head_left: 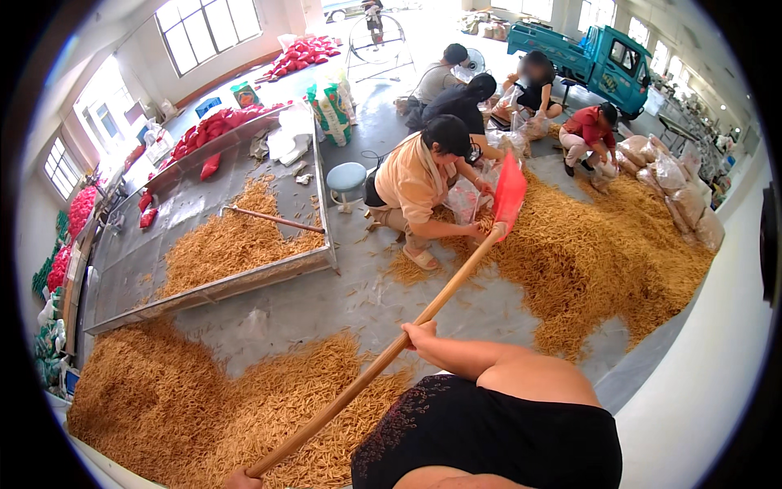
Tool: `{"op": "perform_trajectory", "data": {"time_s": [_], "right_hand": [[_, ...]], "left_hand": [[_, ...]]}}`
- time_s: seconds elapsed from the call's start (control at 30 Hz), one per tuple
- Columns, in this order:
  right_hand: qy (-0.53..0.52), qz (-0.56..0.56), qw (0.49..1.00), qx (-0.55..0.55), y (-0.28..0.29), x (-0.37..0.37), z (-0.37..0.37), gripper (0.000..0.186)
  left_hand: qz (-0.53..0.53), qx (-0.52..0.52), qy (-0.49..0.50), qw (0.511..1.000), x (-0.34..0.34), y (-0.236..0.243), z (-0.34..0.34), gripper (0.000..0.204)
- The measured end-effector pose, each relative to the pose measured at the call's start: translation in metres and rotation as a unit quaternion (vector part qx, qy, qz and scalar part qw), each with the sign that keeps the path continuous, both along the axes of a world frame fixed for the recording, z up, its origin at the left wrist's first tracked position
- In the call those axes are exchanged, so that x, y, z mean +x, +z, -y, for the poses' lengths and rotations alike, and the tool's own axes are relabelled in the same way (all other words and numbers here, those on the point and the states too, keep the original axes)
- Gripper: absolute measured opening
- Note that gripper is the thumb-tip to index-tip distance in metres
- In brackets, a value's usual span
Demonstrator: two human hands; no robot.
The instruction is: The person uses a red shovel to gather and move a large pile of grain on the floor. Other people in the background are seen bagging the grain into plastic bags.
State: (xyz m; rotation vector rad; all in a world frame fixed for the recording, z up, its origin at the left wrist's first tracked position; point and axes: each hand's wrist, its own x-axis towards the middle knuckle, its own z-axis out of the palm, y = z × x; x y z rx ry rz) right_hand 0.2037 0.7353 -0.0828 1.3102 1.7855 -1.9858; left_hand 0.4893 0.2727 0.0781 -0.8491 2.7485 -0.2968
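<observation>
A long wooden-handled shovel (pixel 391 352) slants across the view, its red blade (pixel 510 196) raised at the far end. My right hand (pixel 419 334) is wrapped around the middle of the handle. Near the lower edge, my left hand (pixel 243 479) grips the handle's near end, only partly visible. Beneath the handle lies a heap of golden-brown stick-like pieces (pixel 277 407). The blade is over the left edge of a larger heap of the same pieces (pixel 603 253), close to a crouching person in a light orange shirt (pixel 415 183).
On the left, a metal-rimmed tray (pixel 208 297) holds more pieces and a rake-like tool (pixel 277 218). Several other people (pixel 586 130) crouch around the right heap with plastic bags. Filled sacks (pixel 672 183), a blue stool (pixel 346 177) and a teal truck (pixel 611 69) stand beyond.
</observation>
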Motion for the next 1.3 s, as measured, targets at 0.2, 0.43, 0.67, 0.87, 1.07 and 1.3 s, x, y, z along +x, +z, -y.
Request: {"op": "perform_trajectory", "data": {"time_s": [0.2,0.43,0.67,0.87,1.07,1.3], "right_hand": [[-0.018,0.099,0.956,-0.275,-0.075,0.015,-0.044,0.017],[-0.187,0.18,0.925,-0.277,-0.088,0.054,-0.012,0.014],[-0.11,0.197,0.798,-0.559,-0.084,0.093,0.005,0.011],[-0.189,0.176,0.849,-0.461,-0.098,0.078,-0.158,0.014],[-0.379,0.111,0.84,-0.373,-0.212,0.089,-0.277,0.009],[-0.376,0.222,0.823,-0.363,-0.275,0.145,-0.201,0.009]], "left_hand": [[-0.221,-0.163,-0.242,0.931,-0.026,-0.01,0.022,0.012],[-0.092,-0.224,-0.37,0.897,-0.094,0.158,-0.039,0.014],[0.007,-0.402,-0.451,0.797,-0.173,0.323,-0.146,0.044],[0.053,-0.372,-0.53,0.76,-0.201,0.285,-0.265,0.03],[-0.143,-0.273,-0.485,0.818,-0.191,0.11,-0.354,0.025],[-0.128,-0.242,-0.438,0.856,-0.1,0.031,-0.233,0.022]]}}
